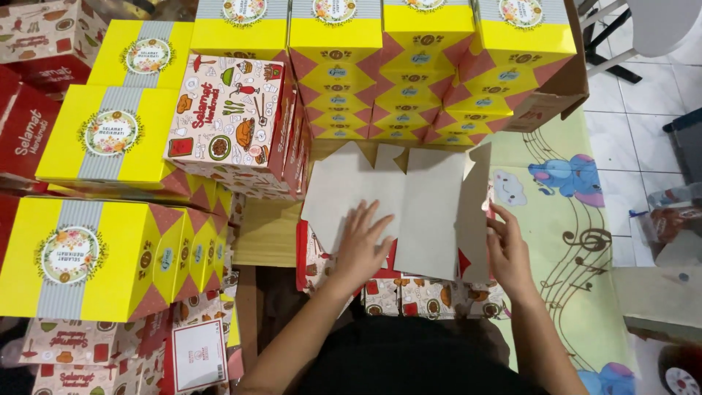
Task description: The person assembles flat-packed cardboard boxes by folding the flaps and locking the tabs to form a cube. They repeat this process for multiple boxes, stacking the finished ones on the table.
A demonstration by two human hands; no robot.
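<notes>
The left hand [360, 245] lies flat with fingers spread, palm down on the grey inner face of an unfolded cardboard box blank [398, 208], its forearm reaching up from the lower middle of the view. The right hand [508, 252] comes in from the lower right and grips the blank's right edge, fingers curled about a raised side flap that stands partly folded up; the thumb is hidden behind the flap. The blank rests in front of the person on a pile of flat printed blanks [424, 296], cream with red and small food drawings, whose edges show below it. Just left of the blank lies a bare wooden surface [267, 234]. Behind the blank, a row of folded yellow boxes [431, 80] stands stacked, each with red zigzag sides and a round floral label on a grey stripe across the lid. More yellow boxes of the same kind [95, 256] are piled at the left. Between them stands a cream box printed with kitchen drawings [227, 121], and dark red boxes [22, 132] sit at the far left edge. To the right, a pale green play mat [563, 241] shows a blue elephant, a cloud and music notes, beside white floor tiles [629, 132].
</notes>
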